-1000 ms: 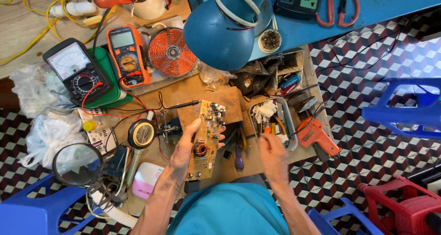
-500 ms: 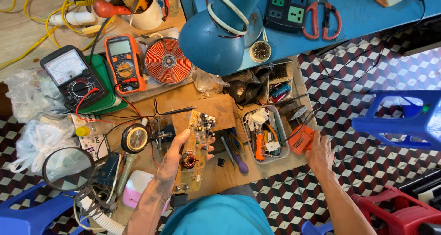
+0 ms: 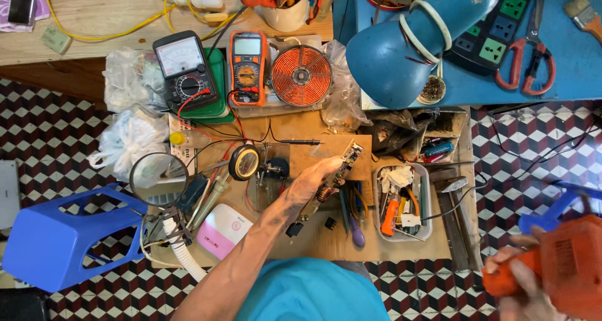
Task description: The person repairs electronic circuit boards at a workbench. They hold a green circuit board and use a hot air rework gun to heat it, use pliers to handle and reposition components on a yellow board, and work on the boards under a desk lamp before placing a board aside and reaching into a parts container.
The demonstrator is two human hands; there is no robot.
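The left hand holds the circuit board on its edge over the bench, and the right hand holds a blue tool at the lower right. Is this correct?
Not quite: the tool in the right hand is orange, not blue, as the head view shows. The left hand does hold the circuit board on its edge over the bench.

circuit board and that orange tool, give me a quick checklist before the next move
1. Left hand grips the circuit board: ok, fingers wrap its edge and it is tilted on edge over the wooden bench.
2. Right hand holds the orange tool: ok, at the lower right, well off the bench.
3. Tool type and tip: cannot tell, blurred and cut by the frame edge.
4. Tool apart from board: ok, wide gap.
5. Bench space under the board: not ok, a purple-handled screwdriver and a small black part lie there.
6. Tool cord routing: cannot tell.
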